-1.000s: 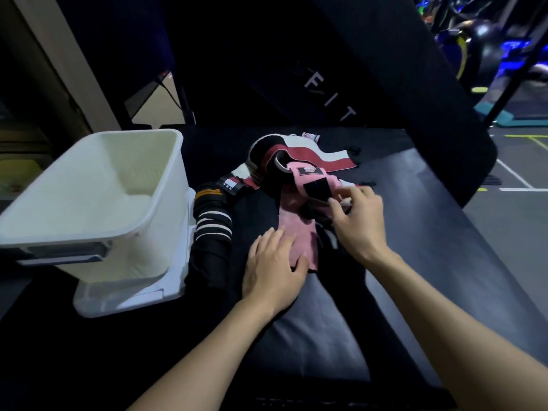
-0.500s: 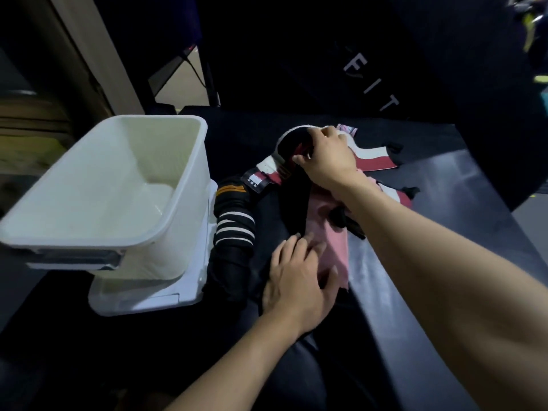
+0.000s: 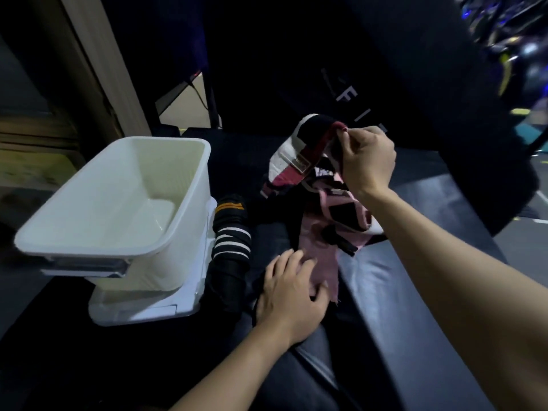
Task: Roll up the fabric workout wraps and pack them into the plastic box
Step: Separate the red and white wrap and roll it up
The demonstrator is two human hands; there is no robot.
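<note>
A white plastic box (image 3: 166, 232) stands empty at the left on the black padded bench. Beside it lies a black wrap with white and orange stripes (image 3: 231, 241). Further right a pink wrap (image 3: 320, 247) lies spread over the bench. My left hand (image 3: 290, 292) rests flat on its near end, fingers apart. My right hand (image 3: 367, 158) pinches the top edge of a red, white and black wrap (image 3: 296, 155) and holds it lifted above the pile.
The box stands on its white lid (image 3: 148, 307). A black upright pad (image 3: 355, 93) with white letters rises behind the bench (image 3: 415, 262). A beige pillar (image 3: 98, 69) stands at the back left. Gym floor shows at the far right.
My right hand has closed on the red, white and black wrap and raised it off the pile. My left hand has stayed on the pink wrap.
</note>
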